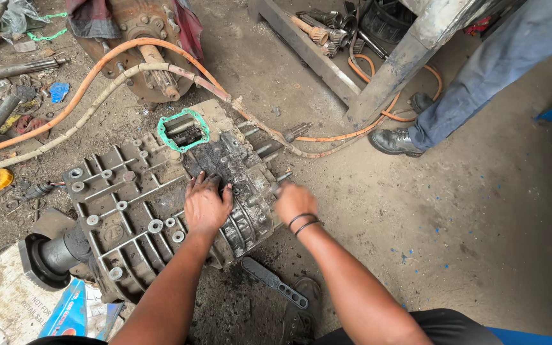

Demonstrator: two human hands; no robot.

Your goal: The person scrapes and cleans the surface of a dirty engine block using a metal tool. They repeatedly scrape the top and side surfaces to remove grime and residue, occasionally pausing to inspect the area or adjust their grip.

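Observation:
A large grey metal gearbox casing [129, 204] lies on the dirty workshop floor, ribbed and studded with bolts, with a green gasket [183, 131] round an opening at its far end. My left hand [206, 204] rests flat on the greasy black middle section, fingers spread. My right hand [294, 201], with black bands on its wrist, is closed at the casing's right edge near a protruding shaft [283, 176]; motion blur hides whether it holds a tool.
Orange and pale hoses [97, 76] snake across the floor behind the casing. A rusty hub [151, 57] stands at the back. Another person's boot [396, 142] and trouser leg are at the right. A slotted metal bar [275, 282] lies by my foot.

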